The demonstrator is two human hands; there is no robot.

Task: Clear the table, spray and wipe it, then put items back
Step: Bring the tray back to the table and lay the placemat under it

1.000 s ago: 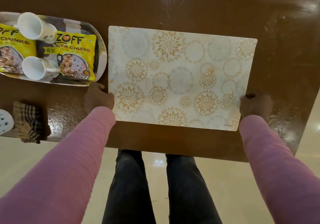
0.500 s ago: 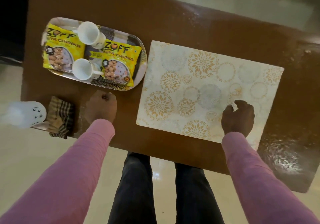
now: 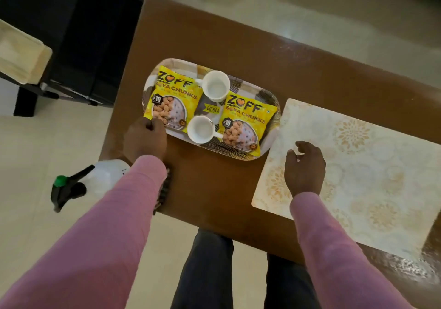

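Left sleeve (image 3: pixel 95 237): long, plain pink fabric, ending in a close cuff at the wrist. Right sleeve (image 3: pixel 334 249): same pink, same cut, cuff at the wrist. Left hand (image 3: pixel 145 139) and right hand (image 3: pixel 305 168): bare beyond the cuffs. Trousers (image 3: pixel 205 273): dark blue-grey, both legs visible between the sleeves on the near side. Weave and stitching too soft to resolve.
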